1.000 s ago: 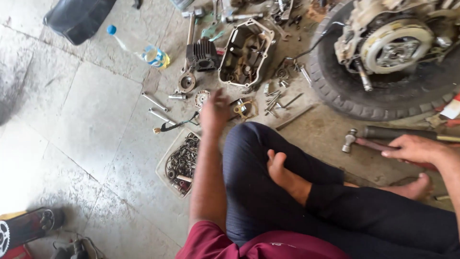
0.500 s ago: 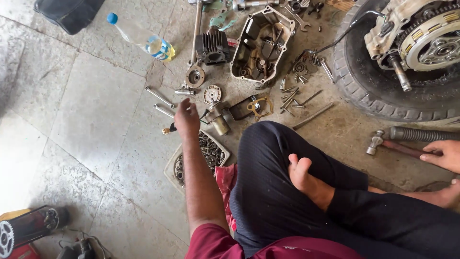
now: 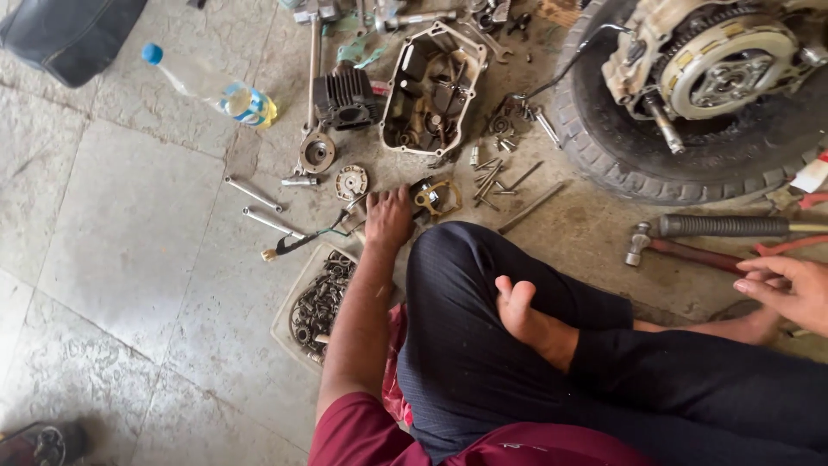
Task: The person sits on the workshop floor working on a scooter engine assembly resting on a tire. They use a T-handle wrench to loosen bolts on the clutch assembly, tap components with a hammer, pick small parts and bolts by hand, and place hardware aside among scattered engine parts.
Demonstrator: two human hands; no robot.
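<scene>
Gasket: a small tan gasket [image 3: 437, 198] lies on a dark engine part [image 3: 424, 192] on the floor, just right of the left hand and in front of the bent knee.
Left hand: the left hand [image 3: 388, 220] is stretched far forward, palm down, fingers loosely spread on the floor among the small parts; it grips nothing, and its fingertips lie just beside the dark part.
Right hand: the right hand [image 3: 789, 289] sits at the right edge, fingers half curled and holding nothing, just near of the hammer handle.
Hammer: a hammer [image 3: 681, 250] with a reddish handle lies on the floor, its head pointing left; a black ribbed bar [image 3: 733, 226] lies just beyond it.
Tray: a pale tray [image 3: 289, 315] of bolts and small metal bits sits near and left of the left forearm.
Tools left: two spanners [image 3: 259, 207] lie left of the hand, with a round silver disc [image 3: 351, 182] just beyond it.
Far parts: an open engine cover [image 3: 431, 86] lies far centre, a black finned cylinder [image 3: 345, 97] to its left.
Bottle: a plastic bottle [image 3: 211, 86] with a blue cap lies far left.
Wheel: a tyre [image 3: 621, 155] with an exposed clutch assembly [image 3: 724, 69] fills the far right.
Legs: crossed legs in dark trousers [image 3: 483, 345] take up the near middle, a bare foot [image 3: 526, 315] resting on top.
</scene>
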